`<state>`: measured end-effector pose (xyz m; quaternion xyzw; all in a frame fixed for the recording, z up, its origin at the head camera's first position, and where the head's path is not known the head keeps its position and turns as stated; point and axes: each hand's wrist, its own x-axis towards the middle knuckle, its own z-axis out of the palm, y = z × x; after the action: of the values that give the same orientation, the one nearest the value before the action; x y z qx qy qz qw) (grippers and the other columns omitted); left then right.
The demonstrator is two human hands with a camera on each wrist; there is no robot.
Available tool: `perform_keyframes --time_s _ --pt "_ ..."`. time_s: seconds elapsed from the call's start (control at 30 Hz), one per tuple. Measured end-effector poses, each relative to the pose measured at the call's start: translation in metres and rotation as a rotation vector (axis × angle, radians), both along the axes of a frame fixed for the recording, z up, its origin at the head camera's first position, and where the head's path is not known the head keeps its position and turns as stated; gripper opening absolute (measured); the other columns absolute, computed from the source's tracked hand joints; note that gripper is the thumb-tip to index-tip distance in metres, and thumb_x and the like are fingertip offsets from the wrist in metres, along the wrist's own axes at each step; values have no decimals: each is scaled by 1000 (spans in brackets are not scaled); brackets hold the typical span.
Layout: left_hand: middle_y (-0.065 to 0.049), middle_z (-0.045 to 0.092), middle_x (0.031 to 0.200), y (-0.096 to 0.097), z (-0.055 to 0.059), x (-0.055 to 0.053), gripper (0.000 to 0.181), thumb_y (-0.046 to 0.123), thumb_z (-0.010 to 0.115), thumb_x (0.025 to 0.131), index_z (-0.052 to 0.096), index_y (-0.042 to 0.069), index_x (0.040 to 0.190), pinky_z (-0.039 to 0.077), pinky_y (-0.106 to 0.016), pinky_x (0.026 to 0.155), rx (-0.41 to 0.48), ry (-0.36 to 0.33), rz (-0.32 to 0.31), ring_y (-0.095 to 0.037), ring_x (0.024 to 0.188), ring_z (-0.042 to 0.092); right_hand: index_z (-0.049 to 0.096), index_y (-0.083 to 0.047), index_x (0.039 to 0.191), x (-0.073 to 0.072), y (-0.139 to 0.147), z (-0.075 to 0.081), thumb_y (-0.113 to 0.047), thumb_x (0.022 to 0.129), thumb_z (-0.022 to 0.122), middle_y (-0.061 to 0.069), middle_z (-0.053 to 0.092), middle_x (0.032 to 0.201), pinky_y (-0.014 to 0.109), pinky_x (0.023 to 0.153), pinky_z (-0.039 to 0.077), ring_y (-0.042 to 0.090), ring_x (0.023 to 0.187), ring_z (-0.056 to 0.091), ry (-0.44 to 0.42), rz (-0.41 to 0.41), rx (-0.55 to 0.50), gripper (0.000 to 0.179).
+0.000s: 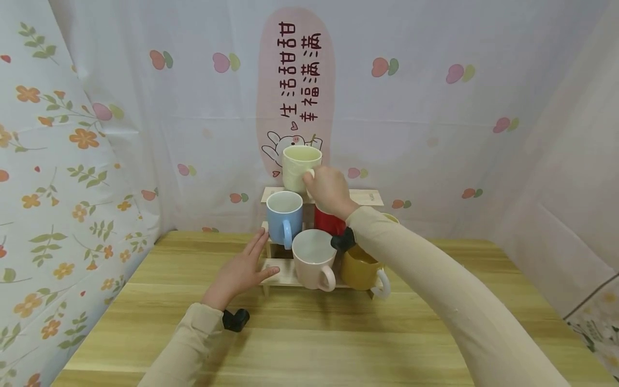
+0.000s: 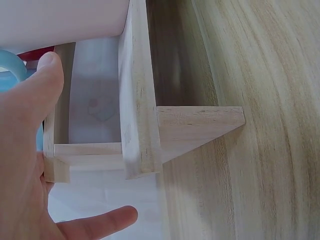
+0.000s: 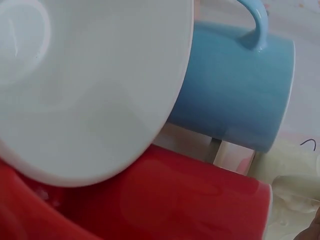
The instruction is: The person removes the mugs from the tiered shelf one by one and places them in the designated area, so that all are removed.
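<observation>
My right hand (image 1: 329, 189) grips the handle of a pale green mug (image 1: 296, 171) at the top tier of a small wooden stepped rack (image 1: 369, 197). Whether the mug's base touches that tier I cannot tell. In the right wrist view, part of the pale green mug (image 3: 290, 170) shows at the right edge. My left hand (image 1: 242, 271) is at the rack's left end, fingers extended and thumb apart. Nearest to it stands a light blue mug (image 1: 280, 217) on the middle tier. A pale pink mug (image 1: 311, 263) sits on the bottom tier.
A red mug (image 1: 326, 220) stands on the middle tier, partly behind my right hand. A yellow mug (image 1: 359, 271) with a white handle is at the lower right, and another yellow rim (image 1: 393, 218) shows behind my sleeve. Patterned cloth (image 1: 425, 134) hangs behind the wooden table (image 1: 309, 344).
</observation>
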<state>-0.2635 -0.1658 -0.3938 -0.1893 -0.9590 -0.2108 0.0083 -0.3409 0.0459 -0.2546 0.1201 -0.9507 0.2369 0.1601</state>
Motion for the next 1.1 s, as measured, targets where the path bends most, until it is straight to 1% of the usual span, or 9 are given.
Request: perform_keyframes --time_s 0.1,0.3,0.5,0.63,0.73,0.87,1.1 --pt "-8 4 162 0 -1 -1 91 52 58 90 9 12 155 50 -50 86 -4 -3 3 -38 110 61 53 -7 71 0 1 3 -22 97 43 8 51 63 26 52 37 22 62 48 16 -5 10 32" --pt "-8 4 162 -1 -2 -3 91 52 58 90 8 12 155 51 -50 83 -10 -4 14 -37 107 62 50 -6 66 -3 6 10 -21 96 44 8 48 60 26 50 32 21 58 44 75 -25 37 34" --pt "-7 3 162 0 -2 -2 91 50 60 90 8 12 155 50 -51 86 -3 -12 22 -38 111 60 50 -7 67 -3 13 13 -22 95 45 7 48 60 27 51 31 21 58 43 97 -38 29 32" --pt "-7 3 162 1 0 -2 91 49 60 90 9 13 155 51 -51 85 5 -17 25 -38 110 60 50 -7 66 -3 20 13 -21 94 45 7 47 60 29 53 31 22 60 43 138 -48 39 31" --pt "-7 3 162 2 0 -2 90 49 60 90 9 12 155 51 -50 83 5 -17 24 -38 109 61 50 -7 65 -3 25 12 -19 93 46 7 47 59 28 53 31 22 60 44 155 -38 12 31" --pt "-5 3 162 2 -1 -3 90 51 59 90 9 13 155 51 -50 85 -2 -20 26 -36 110 61 51 -7 65 -3 32 10 -19 93 46 7 49 59 28 53 33 22 59 44 184 -29 -18 31" --pt "-7 4 162 0 -2 -4 91 48 61 89 9 13 155 51 -51 84 6 -9 21 -37 110 61 50 -7 63 -5 43 7 -18 93 47 7 47 57 29 52 32 23 57 42 231 -2 -32 31"
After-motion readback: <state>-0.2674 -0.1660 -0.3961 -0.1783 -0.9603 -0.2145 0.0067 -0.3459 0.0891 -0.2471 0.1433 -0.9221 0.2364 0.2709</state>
